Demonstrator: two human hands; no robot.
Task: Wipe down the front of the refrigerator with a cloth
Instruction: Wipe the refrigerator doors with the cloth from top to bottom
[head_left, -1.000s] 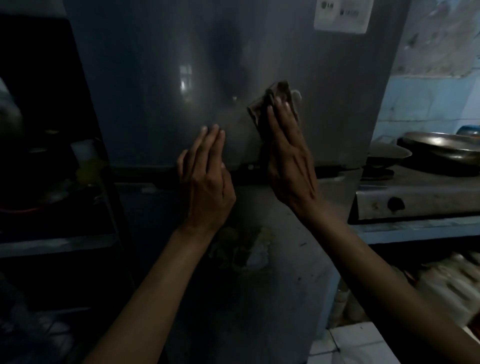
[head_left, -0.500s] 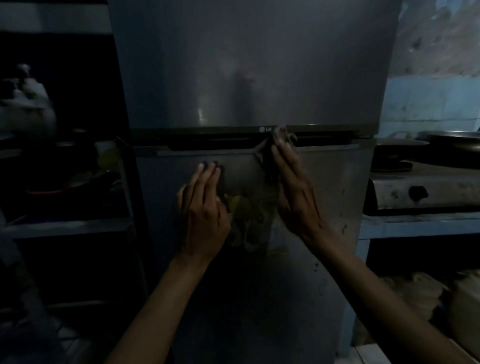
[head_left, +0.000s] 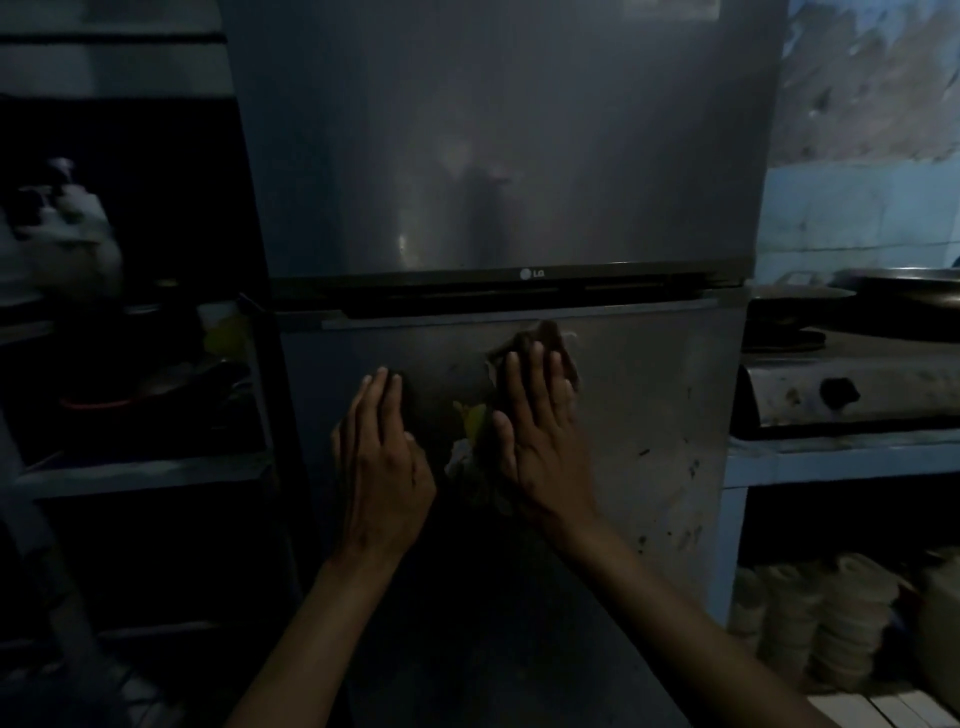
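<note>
The left hand (head_left: 382, 467) lies flat, fingers straight, on the lower door of the refrigerator (head_left: 649, 415). Just beside it, the right hand (head_left: 543, 441) presses the cloth (head_left: 548, 338) against that door with straight fingers, below the door gap. A stove (head_left: 852, 389) stands on the bench (head_left: 841, 457) to the right.

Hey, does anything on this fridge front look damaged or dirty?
Yes. The lower door has dark specks and smudges toward its right side, and a torn, patchy sticker remnant sits between the left hand and right hand.
</note>
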